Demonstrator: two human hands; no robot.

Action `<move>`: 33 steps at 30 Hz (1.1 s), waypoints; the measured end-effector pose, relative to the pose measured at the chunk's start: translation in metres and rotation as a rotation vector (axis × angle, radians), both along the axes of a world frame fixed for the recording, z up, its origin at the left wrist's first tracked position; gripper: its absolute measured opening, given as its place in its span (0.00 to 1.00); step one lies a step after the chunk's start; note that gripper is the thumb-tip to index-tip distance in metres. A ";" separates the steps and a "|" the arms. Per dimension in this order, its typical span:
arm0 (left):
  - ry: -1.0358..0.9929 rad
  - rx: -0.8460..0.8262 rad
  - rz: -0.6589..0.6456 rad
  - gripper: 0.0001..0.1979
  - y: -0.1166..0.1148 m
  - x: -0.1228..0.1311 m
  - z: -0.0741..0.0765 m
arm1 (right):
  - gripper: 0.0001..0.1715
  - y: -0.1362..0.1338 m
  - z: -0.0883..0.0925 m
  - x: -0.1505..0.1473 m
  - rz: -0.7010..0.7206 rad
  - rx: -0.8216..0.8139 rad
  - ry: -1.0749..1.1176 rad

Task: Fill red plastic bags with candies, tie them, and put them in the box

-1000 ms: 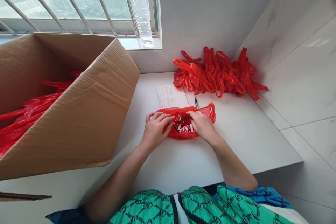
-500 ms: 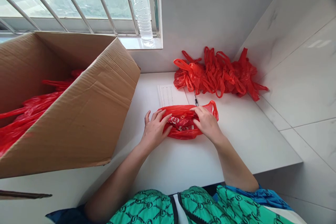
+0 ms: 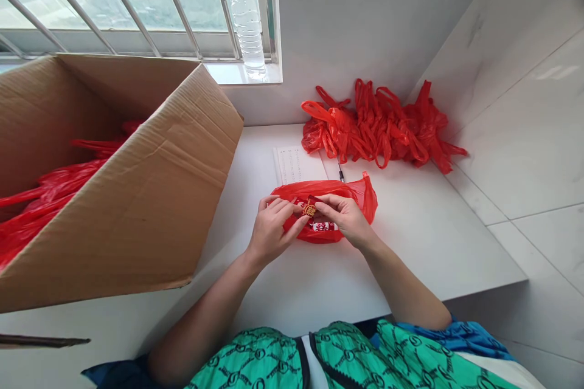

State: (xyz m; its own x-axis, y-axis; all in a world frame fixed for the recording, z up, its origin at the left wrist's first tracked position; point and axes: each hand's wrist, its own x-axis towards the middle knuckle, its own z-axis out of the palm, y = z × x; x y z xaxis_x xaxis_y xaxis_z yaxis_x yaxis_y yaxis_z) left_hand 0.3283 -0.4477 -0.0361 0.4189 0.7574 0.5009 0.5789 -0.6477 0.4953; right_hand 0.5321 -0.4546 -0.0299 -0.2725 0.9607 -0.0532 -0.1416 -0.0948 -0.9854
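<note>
An open red plastic bag lies in front of me on the white table, its mouth facing up. Above the opening is a small dark red wrapped packet with a gold emblem. My right hand pinches its right end between thumb and fingers. At the packet's left end, the thumb and index finger of my left hand close on it, while the other fingers rest along the bag's left rim. Inside the bag more red wrapped items with white print show, partly hidden by my hands.
A large cardboard box with red plastic bags inside stands at the left. Several knotted red bags lie against the wall. Behind the open bag are a printed sheet and a pen. A bottle stands on the windowsill.
The small packet has come up into my fingers from the bag. My right hand has moved left, off the bag's right side, and my hands are closer together.
</note>
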 end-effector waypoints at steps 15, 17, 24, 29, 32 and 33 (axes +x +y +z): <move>-0.065 -0.019 0.007 0.09 0.001 0.000 -0.001 | 0.19 -0.001 0.000 -0.006 0.007 0.020 -0.027; -0.060 -0.013 0.003 0.09 0.001 0.000 -0.001 | 0.18 -0.001 0.000 -0.006 0.023 0.004 -0.019; -0.072 -0.084 -0.036 0.10 -0.001 -0.002 0.003 | 0.21 -0.005 0.002 -0.004 0.047 0.081 -0.040; -0.172 -0.205 0.012 0.12 -0.002 -0.002 0.005 | 0.29 -0.006 -0.001 -0.004 0.060 0.136 -0.097; -0.212 -0.272 0.007 0.13 -0.002 -0.001 0.005 | 0.31 -0.003 -0.005 -0.005 0.030 0.150 -0.068; -0.226 -0.288 -0.003 0.13 -0.002 -0.001 0.005 | 0.31 -0.003 -0.005 -0.005 0.015 0.159 -0.065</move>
State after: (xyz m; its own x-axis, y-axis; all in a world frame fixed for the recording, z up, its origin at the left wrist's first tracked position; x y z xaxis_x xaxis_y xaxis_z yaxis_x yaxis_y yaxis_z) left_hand 0.3274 -0.4497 -0.0307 0.3246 0.8796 0.3478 0.4322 -0.4650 0.7726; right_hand 0.5273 -0.4573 -0.0350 -0.2882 0.9541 0.0811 -0.0772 0.0612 -0.9951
